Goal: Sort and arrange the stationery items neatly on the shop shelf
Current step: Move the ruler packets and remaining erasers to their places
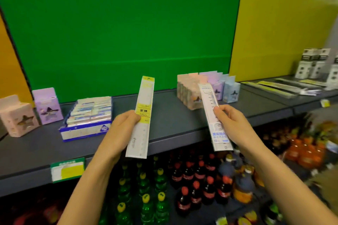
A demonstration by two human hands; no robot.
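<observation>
Yellow-labelled plastic ruler (pixel 144 97) and blue-labelled plastic ruler (pixel 220 137), gripped in left hand (pixel 122 124) and right hand (pixel 230 120), are best going flat beside far-right ruler pile (pixel 281 87).

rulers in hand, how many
2: the yellow-labelled ruler in the left hand, the blue-labelled ruler in the right hand. More long packs lie blurred on the shelf, far right.

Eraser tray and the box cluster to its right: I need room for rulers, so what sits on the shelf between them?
Only bare shelf; in the head view the yellow-labelled ruler in the left hand crosses in front of it.
</observation>
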